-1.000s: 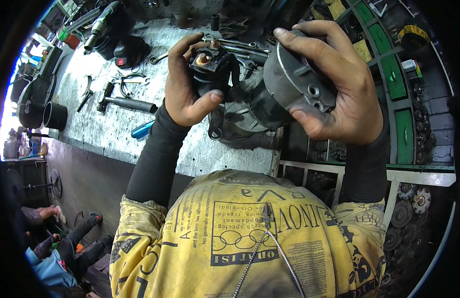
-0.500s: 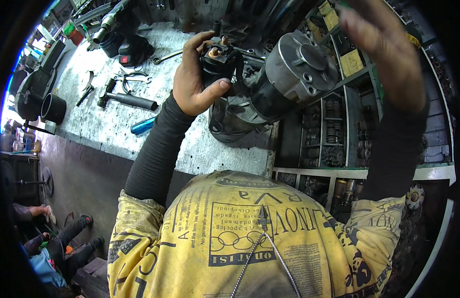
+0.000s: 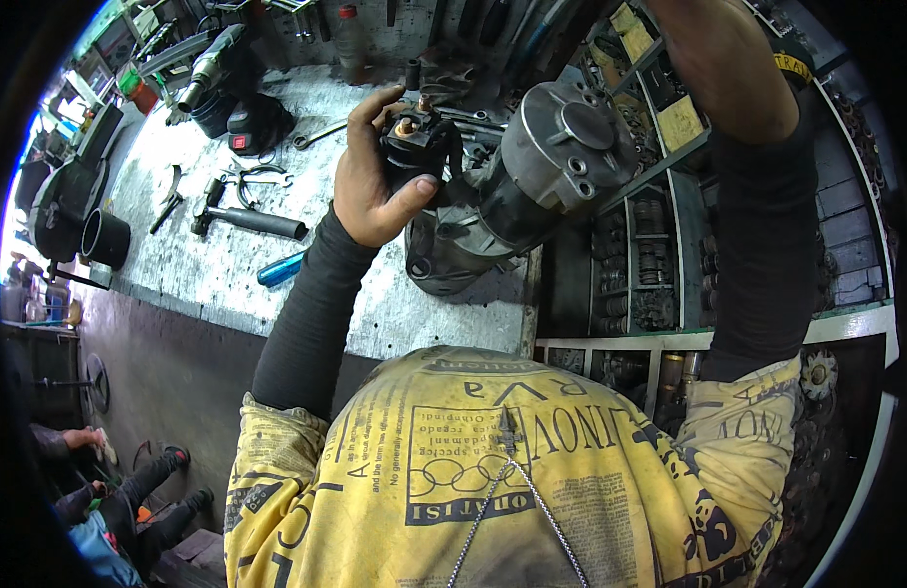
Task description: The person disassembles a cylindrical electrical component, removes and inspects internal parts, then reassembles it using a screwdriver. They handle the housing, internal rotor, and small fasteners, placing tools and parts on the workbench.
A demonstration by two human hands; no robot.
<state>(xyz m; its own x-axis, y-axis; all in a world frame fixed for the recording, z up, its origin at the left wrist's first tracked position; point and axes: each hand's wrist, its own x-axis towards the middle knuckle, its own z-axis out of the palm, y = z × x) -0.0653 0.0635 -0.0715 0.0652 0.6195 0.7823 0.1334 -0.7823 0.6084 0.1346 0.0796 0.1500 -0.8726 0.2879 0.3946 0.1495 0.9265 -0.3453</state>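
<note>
A starter motor (image 3: 559, 147) with a silver end cap and black body rests on the metal-topped bench near its right edge. My left hand (image 3: 370, 191) is wrapped round its black solenoid (image 3: 410, 147), thumb on the near side and fingers behind. Two copper terminal bolts stick up from the solenoid's top. The motor's dark nose housing (image 3: 444, 263) points toward me. My right hand (image 3: 723, 64) reaches up at the top right, apart from the motor. Its fingers are cut off by the picture's top edge.
Left on the bench (image 3: 307, 309) lie a hammer (image 3: 248, 220), pliers (image 3: 262, 174), a blue-handled tool (image 3: 280, 269), a wrench (image 3: 319, 134) and a cordless impact wrench (image 3: 211, 73). Shelves of parts (image 3: 654, 250) stand at the right. Another person's legs (image 3: 145, 495) show at lower left.
My right hand has moved up and farther away, its fingers leaving the picture. The left hand keeps its grip on the solenoid. The bench view has shifted slightly downward.
</note>
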